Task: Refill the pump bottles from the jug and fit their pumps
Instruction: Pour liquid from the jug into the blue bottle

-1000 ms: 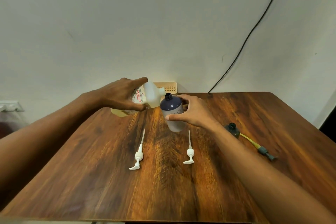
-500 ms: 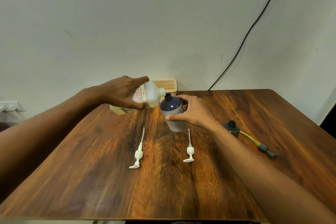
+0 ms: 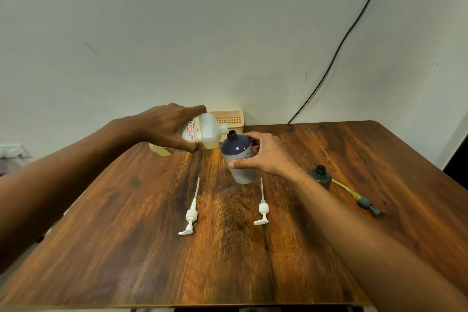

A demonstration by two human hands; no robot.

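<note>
While almost nothing shifts over the last second, the one small change matters: the blue bottle (image 3: 238, 157) nudges a touch closer, so its open neck now sits just under and beside the jug's spout. The left hand (image 3: 164, 129) has its fingers (image 3: 188, 147) wrapped round the jug (image 3: 206, 134), which is tipped nearly on its side over the back of the bench (image 3: 126, 235), same tilt as before. The right hand (image 3: 266, 157) is clamped round the bottle, leaning it toward the jug; can't tell if the base touches the wood.

No stream visible to me, so I'd guess pouring is about to start, or it's just too thin to see. The mouths being lined up is the good news. The neck is narrow though, so spills look like the risk.

Two white pumps (image 3: 191, 213) lie loose nearer me, well apart from each other. A second dark bottle (image 3: 320, 176) stands uncapped off to the right beside a grey pump (image 3: 364, 201). So none fitted yet.
</note>
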